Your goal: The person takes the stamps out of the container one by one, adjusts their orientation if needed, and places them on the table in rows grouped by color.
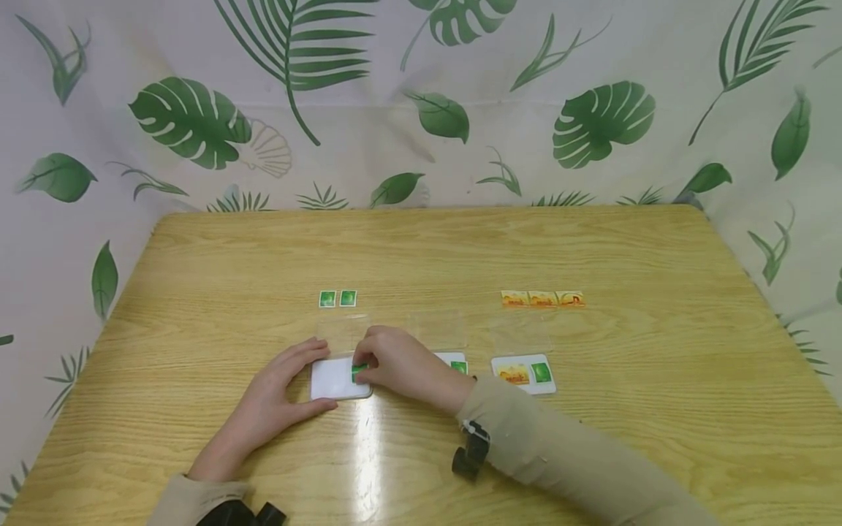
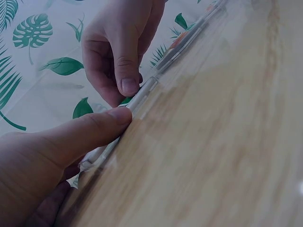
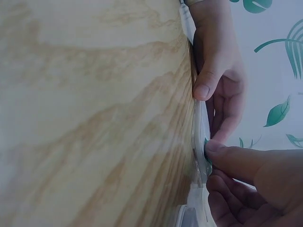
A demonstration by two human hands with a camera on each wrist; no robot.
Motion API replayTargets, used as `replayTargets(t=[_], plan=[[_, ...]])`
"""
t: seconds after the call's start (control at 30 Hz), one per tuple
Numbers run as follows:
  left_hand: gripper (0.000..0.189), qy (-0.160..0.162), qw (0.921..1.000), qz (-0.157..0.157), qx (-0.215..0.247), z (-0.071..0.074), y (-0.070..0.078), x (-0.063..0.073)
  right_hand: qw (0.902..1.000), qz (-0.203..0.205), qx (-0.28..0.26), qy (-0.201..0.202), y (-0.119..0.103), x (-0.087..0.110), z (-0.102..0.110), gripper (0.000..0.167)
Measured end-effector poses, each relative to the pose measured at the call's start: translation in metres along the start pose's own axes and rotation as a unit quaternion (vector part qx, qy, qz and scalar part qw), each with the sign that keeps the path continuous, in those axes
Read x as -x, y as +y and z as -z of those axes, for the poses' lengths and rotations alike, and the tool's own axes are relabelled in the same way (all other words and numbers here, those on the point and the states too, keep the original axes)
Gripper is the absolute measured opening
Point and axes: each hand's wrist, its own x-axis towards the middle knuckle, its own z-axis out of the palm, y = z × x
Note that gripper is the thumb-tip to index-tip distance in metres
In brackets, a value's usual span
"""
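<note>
A flat white case (image 1: 332,380) with rounded corners lies on the table, and my left hand (image 1: 272,394) holds it by its left part, thumb on the near edge and fingers at the far edge. Against its right end my right hand (image 1: 403,365) pinches a small green sticker (image 1: 357,374) between thumb and fingers. In the right wrist view the thumb tip lies over the green sticker (image 3: 207,153) at the case (image 3: 200,127). My right forearm partly hides a second white case (image 1: 450,357), which bears a green sticker (image 1: 459,367).
Farther right, a third white case (image 1: 522,389) carries orange and green stickers. Clear plastic rectangles (image 1: 437,329) lie behind the cases. Two green stickers (image 1: 349,298) are at the back left, and three orange stickers (image 1: 542,299) in a row at the back right.
</note>
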Motion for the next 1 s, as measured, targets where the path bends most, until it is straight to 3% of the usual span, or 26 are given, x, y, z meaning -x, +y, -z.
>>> replayTargets(t=[0.27,0.47,1.0], plan=[[0.067,0.002,1.0000,0.001,0.001,0.000,0.000,0.001,1.0000,0.007,-0.004,-0.003,-0.002,0.001,0.004,0.014],[0.068,0.005,1.0000,-0.002,0.003,-0.001,0.000,0.001,0.9997,-0.016,-0.016,-0.004,0.002,-0.002,0.012,0.012],[0.069,0.008,0.9999,-0.011,-0.003,0.000,0.000,0.000,0.9973,-0.049,0.016,0.053,0.035,-0.046,0.039,0.011]])
